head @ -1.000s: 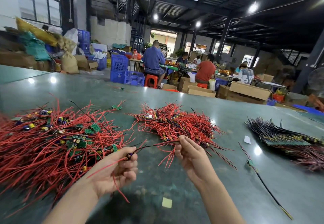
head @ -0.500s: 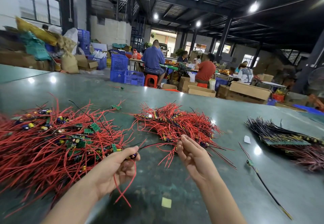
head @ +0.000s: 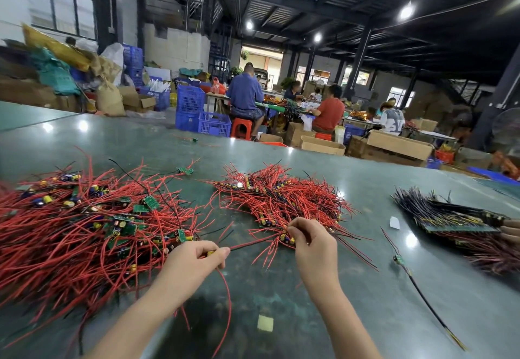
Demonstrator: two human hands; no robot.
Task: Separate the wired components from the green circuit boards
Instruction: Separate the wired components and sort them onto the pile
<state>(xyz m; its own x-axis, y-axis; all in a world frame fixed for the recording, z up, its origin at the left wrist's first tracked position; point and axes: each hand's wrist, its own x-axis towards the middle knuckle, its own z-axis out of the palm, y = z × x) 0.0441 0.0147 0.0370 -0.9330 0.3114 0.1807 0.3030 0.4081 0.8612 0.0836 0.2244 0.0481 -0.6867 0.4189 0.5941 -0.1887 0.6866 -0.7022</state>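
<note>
Left hand: the left hand (head: 194,260) was curled, fingers pinching a small yellow-tipped wired component (head: 210,253) at the fingertips; thin red leads trailed down past the palm.
Right hand: the right hand (head: 312,243) was curled, fingertips pinching a small part at the near edge of the middle pile; cannot tell whether a board or a capacitor.
Between the fingers: a red and a black wire (head: 253,242) ran taut from the left fingertips to the right fingertips, above the table.
Unsorted heap: tangled red wire pile (head: 70,232), thin glossy insulation, flat green circuit boards (head: 150,202) and blue-yellow cylindrical capacitors mixed in, touching the left hand's far side.
Middle pile: sorted red wire bundle (head: 281,195), fanned out, just beyond the right fingertips.
Right of the fingers: dark wire stack (head: 450,215), well apart; a loose black lead with a small board (head: 398,259) nearer.
Table: smooth green-grey table (head: 365,302), shiny, with a pale square scrap (head: 265,323) near the wrists.
Background: seated workers (head: 244,97), blue crates, cardboard boxes.
</note>
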